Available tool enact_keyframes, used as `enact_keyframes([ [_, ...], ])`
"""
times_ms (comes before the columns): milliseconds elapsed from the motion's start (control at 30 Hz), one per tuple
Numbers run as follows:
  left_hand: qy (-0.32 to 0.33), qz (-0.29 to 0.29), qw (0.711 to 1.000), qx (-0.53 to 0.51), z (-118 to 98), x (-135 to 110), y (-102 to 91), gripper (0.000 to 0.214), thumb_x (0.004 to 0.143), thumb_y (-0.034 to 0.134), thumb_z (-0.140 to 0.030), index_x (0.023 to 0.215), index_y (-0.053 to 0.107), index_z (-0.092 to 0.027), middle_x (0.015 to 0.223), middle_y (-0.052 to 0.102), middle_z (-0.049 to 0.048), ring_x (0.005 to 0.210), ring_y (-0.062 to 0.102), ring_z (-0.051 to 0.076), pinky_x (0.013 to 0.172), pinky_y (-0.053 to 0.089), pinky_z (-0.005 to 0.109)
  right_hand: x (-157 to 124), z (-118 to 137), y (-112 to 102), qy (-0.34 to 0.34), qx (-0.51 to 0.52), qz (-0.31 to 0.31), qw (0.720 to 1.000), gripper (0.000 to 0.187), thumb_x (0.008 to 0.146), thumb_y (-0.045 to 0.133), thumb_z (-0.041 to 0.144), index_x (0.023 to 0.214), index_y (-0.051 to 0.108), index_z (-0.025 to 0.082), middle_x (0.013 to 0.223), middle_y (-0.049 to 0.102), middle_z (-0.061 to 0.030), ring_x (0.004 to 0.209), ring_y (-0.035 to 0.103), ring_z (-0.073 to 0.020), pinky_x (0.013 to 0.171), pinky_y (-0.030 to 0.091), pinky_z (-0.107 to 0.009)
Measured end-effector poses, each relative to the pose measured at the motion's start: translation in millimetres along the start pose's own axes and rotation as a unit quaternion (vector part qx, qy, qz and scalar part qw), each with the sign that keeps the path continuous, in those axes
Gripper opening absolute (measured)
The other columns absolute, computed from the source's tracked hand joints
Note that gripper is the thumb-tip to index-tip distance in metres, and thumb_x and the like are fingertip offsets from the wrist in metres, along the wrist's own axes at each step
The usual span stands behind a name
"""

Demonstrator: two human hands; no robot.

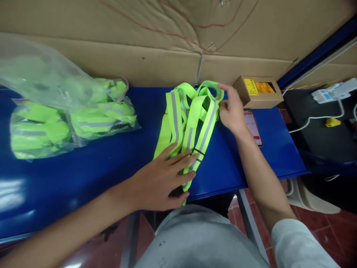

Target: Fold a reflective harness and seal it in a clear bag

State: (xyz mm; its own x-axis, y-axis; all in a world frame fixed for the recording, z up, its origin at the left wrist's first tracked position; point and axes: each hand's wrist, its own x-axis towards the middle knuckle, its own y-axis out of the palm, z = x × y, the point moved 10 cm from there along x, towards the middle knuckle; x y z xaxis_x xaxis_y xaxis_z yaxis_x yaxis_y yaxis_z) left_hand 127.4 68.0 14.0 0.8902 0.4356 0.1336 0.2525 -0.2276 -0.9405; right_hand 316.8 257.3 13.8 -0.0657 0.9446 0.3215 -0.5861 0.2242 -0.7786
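1. While the green straps (206, 128) lie in a loopy heap on the blue table (220, 162), two bare hands touch them. Think of the straps as the middle of a clock, with 12 toward the brown wall (167, 67).
2. The left hand (164, 176) is at 7 o'clock. It is wide open, palm down, with its fingers spread over the near end of the straps. I can't tell how hard it presses.
3. The right hand (232, 108) is at 2 o'clock. It is partly open. Its pointing finger reaches to the loop at the far end, and its other fingers curl in. I can't tell if it pinches the strap.
4. The straps are bright green with grey stripes. At 5 o'clock, black bars (199, 152) cross one strap, close to the left fingertips.
5. At 9 o'clock, well apart, clear bags (103, 117) hold more green bands. A big cloudy bag (41, 70) sits over them at 10 o'clock.
6. At 2 o'clock, past the right hand, is a brown box (262, 101) with a yellow label and orange things inside.
7. At 3 o'clock, a phone (253, 128) lies just beside the right wrist. Farther out is a small yellow thing (333, 122).
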Motion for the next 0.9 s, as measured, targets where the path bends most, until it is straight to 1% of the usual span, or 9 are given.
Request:
enact_keyframes([
  [133, -0.088, -0.097, 0.989, 0.062, -3.2, 5.5, -20.3, 0.03, 0.104, 0.053, -0.038, 0.121, 0.07, -0.021, 0.146, 0.066, 0.0159, 0.137, 0.063, 0.034, 0.123, 0.042, 0.063, -3.2, -21.4, -24.8, 0.059, -0.073, -0.085, 0.992, 0.04, 0.096, 0.05, 0.02, 0.135, 0.06, 0.017, 0.142, 0.063, -0.0209, 0.133, 0.061, -0.035, 0.112, 0.05, -0.055],
  [233, -0.146, -0.145, 0.974, 0.094, 4.6, 11.5, -26.6, 0.034, 0.104, 0.056, -0.041, 0.125, 0.069, -0.019, 0.148, 0.063, 0.0192, 0.139, 0.061, 0.037, 0.12, 0.045, 0.063, -4.7, -44.1, -9.6, 0.129, -0.129, -0.008, 0.983, 0.023, 0.099, 0.052, 0.029, 0.108, 0.07, 0.018, 0.114, 0.074, -0.0231, 0.115, 0.069, -0.041, 0.107, 0.05, -0.063],
  [300, -0.169, -0.133, 0.972, 0.097, 12.6, 17.0, -18.2, 0.046, 0.101, 0.062, -0.052, 0.134, 0.067, -0.02, 0.155, 0.056, 0.0213, 0.148, 0.052, 0.043, 0.122, 0.038, 0.071, -5.7, -50.0, 0.8, 0.144, -0.146, 0.039, 0.978, 0.025, 0.101, 0.05, 0.032, 0.098, 0.071, 0.019, 0.104, 0.076, -0.0238, 0.109, 0.07, -0.0441, 0.104, 0.05, -0.066],
  [433, -0.184, -0.05, 0.98, 0.056, 24.8, 23.2, 18.2, 0.08, 0.086, 0.074, -0.072, 0.153, 0.055, -0.033, 0.173, 0.034, 0.0191, 0.159, 0.029, 0.053, 0.119, 0.019, 0.089, -3.8, -50.0, 1.9, 0.142, -0.133, 0.035, 0.98, 0.036, 0.102, 0.05, 0.032, 0.125, 0.067, 0.012, 0.11, 0.076, -0.0253, 0.112, 0.07, -0.0462, 0.103, 0.049, -0.065],
  [567, -0.172, 0.011, 0.985, 0.021, 27.8, 17.7, 43.9, 0.075, 0.094, 0.074, -0.057, 0.161, 0.044, -0.043, 0.177, 0.027, 0.0139, 0.161, 0.026, 0.052, 0.12, 0.017, 0.088, 0.0, -59.1, 2.5, 0.151, -0.071, 0.011, 0.986, 0.063, 0.104, 0.05, 0.042, 0.157, 0.042, 0.007, 0.128, 0.073, -0.0241, 0.123, 0.069, -0.0407, 0.108, 0.05, -0.059],
  [667, -0.159, 0.024, 0.987, 0.017, 27.2, 11.7, 48.1, 0.069, 0.102, 0.063, -0.054, 0.165, 0.037, -0.045, 0.179, 0.022, 0.0113, 0.163, 0.023, 0.049, 0.122, 0.013, 0.086, 8.3, -54.1, 7.4, 0.09, -0.057, 0.025, 0.994, 0.076, 0.1, 0.058, 0.05, 0.162, 0.035, 0.012, 0.158, 0.053, -0.0248, 0.146, 0.053, -0.0372, 0.12, 0.044, -0.056],
  [733, -0.149, 0.035, 0.988, 0.018, 25.0, 9.1, 48.6, 0.067, 0.104, 0.058, -0.057, 0.166, 0.035, -0.043, 0.18, 0.02, 0.0116, 0.164, 0.021, 0.048, 0.124, 0.013, 0.085, 16.1, -40.9, 7.2, 0.022, -0.059, 0.041, 0.997, 0.074, 0.099, 0.06, 0.053, 0.161, 0.039, 0.018, 0.167, 0.044, -0.0192, 0.156, 0.041, -0.0339, 0.127, 0.037, -0.054],
  [833, -0.133, 0.027, 0.99, 0.04, 19.0, 8.1, 40.8, 0.068, 0.104, 0.055, -0.062, 0.166, 0.036, -0.042, 0.18, 0.017, 0.0124, 0.165, 0.021, 0.045, 0.126, 0.007, 0.083, 31.3, -18.4, -1.1, -0.051, -0.057, 0.058, 0.995, 0.054, 0.104, 0.052, 0.05, 0.153, 0.053, 0.027, 0.161, 0.054, -0.0108, 0.154, 0.045, -0.0299, 0.129, 0.036, -0.051],
  [900, -0.14, -0.009, 0.988, 0.07, 16.6, 8.0, 26.7, 0.073, 0.101, 0.054, -0.069, 0.166, 0.037, -0.039, 0.18, 0.017, 0.0123, 0.165, 0.021, 0.043, 0.126, -0.006, 0.08, 43.4, -8.1, -3.8, -0.06, -0.069, 0.083, 0.992, 0.049, 0.104, 0.054, 0.047, 0.148, 0.059, 0.026, 0.154, 0.061, -0.0104, 0.147, 0.053, -0.0311, 0.126, 0.04, -0.051],
])
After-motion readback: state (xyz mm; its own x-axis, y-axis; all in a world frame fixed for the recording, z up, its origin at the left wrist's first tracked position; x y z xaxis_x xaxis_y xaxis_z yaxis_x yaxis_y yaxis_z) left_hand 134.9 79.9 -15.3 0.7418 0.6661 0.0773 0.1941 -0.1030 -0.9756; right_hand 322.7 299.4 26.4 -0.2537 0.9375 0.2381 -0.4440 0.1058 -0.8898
